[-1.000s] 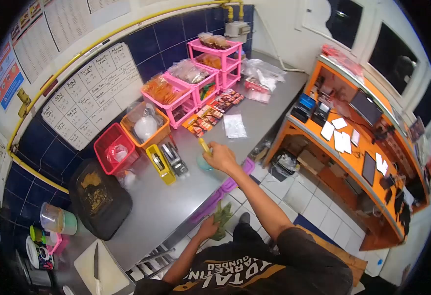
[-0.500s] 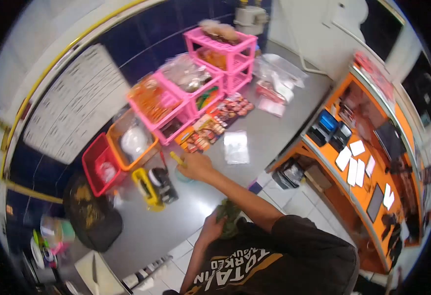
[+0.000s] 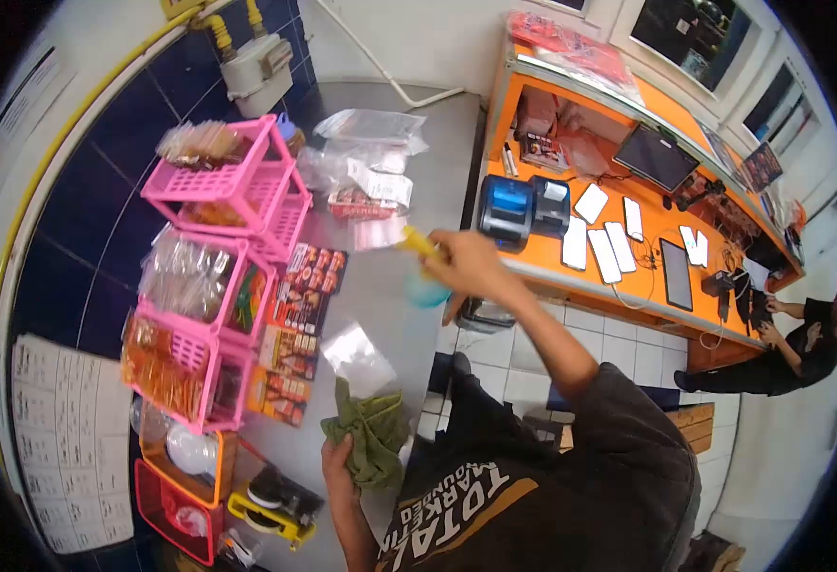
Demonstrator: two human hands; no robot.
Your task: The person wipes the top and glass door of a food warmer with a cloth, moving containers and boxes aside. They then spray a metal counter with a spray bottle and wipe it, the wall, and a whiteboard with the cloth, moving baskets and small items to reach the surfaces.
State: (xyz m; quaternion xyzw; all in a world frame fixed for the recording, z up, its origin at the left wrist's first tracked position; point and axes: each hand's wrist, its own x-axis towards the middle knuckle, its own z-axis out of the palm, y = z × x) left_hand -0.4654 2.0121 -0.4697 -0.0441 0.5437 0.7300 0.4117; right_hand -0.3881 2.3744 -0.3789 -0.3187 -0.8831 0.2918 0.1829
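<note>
My right hand (image 3: pixel 474 264) is wrapped round a spray bottle with a yellow spray head (image 3: pixel 420 244) and a translucent teal body (image 3: pixel 427 290). The bottle is held near the edge of the grey metal counter (image 3: pixel 371 305). Lower down, my left hand (image 3: pixel 339 467) grips a crumpled green cloth (image 3: pixel 369 440) against the counter side of my body. A clear plastic sleeve (image 3: pixel 357 358) lies just beyond the cloth. Printed food leaflets (image 3: pixel 306 303) are spread beside it.
Pink stacked baskets (image 3: pixel 218 205) with bagged items line the wall. An orange bin (image 3: pixel 216 469), a red bin (image 3: pixel 156 505) and a yellow-black tape dispenser (image 3: pixel 270 510) sit nearby. Plastic bags (image 3: pixel 371 133) lie farther back. At right, an orange desk (image 3: pixel 642 276) holds devices; another person (image 3: pixel 800 348) is there.
The view has swung toward the desk. My right hand has carried the spray bottle from beside the bins to farther along the counter. The green cloth now shows over the counter.
</note>
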